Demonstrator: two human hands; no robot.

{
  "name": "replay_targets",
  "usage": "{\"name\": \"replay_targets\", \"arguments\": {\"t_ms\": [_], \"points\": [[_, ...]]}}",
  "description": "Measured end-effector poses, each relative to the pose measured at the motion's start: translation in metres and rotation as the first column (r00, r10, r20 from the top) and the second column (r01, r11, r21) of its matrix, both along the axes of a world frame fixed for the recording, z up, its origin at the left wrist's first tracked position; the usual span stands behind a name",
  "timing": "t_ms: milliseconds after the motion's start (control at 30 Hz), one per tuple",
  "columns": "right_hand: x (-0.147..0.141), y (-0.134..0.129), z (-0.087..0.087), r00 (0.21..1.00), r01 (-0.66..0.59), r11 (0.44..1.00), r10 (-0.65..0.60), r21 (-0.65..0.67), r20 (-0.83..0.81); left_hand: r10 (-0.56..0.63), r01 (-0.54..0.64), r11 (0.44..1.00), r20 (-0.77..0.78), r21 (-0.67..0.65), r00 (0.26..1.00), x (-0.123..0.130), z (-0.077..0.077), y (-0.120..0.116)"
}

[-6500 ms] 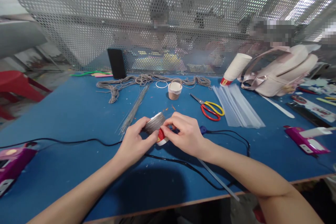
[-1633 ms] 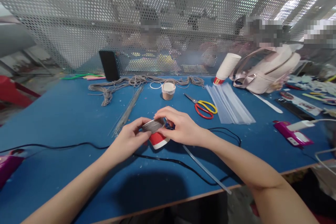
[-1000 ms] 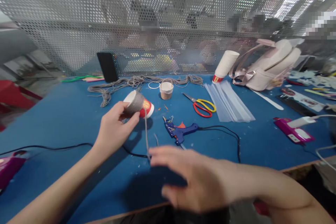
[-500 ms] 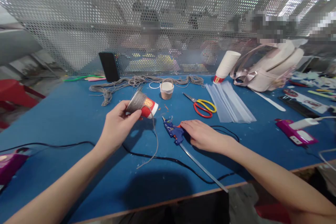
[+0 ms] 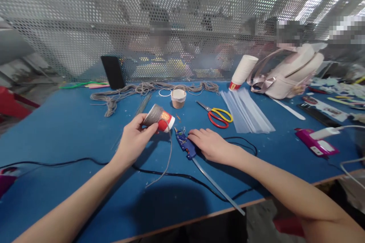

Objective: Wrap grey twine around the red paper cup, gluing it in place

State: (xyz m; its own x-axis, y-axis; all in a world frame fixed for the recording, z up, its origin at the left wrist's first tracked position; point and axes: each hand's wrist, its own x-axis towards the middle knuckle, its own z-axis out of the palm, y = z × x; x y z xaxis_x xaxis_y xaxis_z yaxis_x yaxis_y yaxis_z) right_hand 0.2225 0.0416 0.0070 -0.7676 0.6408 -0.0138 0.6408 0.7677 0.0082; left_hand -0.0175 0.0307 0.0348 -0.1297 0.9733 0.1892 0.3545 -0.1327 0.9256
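Cup clamped in left hand, tilted above middle of table; cord wound around rim half, loose end trailing toward near edge. Right hand over glue gun, grip impossible to tell. Looks like readying glue for the winding; would next call for raising glue gun, loose end kept clear.

At centre, a tapered red paper cup with yellow print is banded in thin grey cord; a blue plastic glue gun; rightward, metal scissors with yellow and red handles.
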Motion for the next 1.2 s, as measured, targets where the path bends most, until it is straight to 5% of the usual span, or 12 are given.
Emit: {"name": "replay_targets", "arguments": {"t_ms": [167, 267, 367, 433, 500, 567, 933, 1200], "points": [[0.006, 0.002, 0.001, 0.956, 0.088, 0.991, -0.113, -0.101, -0.269, 0.028, -0.028, 0.999, -0.004, -0.015, 1.000, -0.008, -0.005, -0.004], [0.009, 0.000, 0.014, 0.743, 0.100, 0.955, -0.257, -0.278, -0.618, 0.021, -0.021, 0.999, -0.002, -0.024, 1.000, -0.012, -0.006, -0.007], [0.001, -0.011, 0.028, 0.451, 0.059, 0.840, -0.505, -0.540, -0.736, -0.024, 0.025, 0.999, 0.024, -0.036, 0.999, -0.012, -0.006, -0.010], [-0.007, -0.021, 0.032, 0.351, 0.005, 0.713, -0.658, -0.701, -0.666, -0.051, 0.052, 0.998, 0.026, -0.043, 0.998, -0.009, -0.007, -0.012], [-0.014, -0.031, 0.032, 0.340, -0.039, 0.624, -0.726, -0.780, -0.598, -0.061, 0.062, 0.997, 0.018, -0.054, 0.998, -0.007, -0.009, -0.013], [-0.018, -0.038, 0.029, 0.358, -0.067, 0.594, -0.736, -0.802, -0.575, -0.067, 0.068, 0.995, 0.009, -0.071, 0.998, -0.004, -0.012, -0.015], [-0.015, -0.043, 0.016, 0.438, -0.034, 0.646, -0.676, -0.762, -0.593, -0.132, 0.129, 0.991, -0.055, -0.042, 0.990, 0.000, -0.021, -0.016], [-0.020, -0.040, 0.009, 0.430, 0.091, 0.839, -0.519, -0.537, -0.738, -0.130, 0.129, 0.991, -0.116, -0.017, 0.985, 0.006, -0.018, -0.022]]}}
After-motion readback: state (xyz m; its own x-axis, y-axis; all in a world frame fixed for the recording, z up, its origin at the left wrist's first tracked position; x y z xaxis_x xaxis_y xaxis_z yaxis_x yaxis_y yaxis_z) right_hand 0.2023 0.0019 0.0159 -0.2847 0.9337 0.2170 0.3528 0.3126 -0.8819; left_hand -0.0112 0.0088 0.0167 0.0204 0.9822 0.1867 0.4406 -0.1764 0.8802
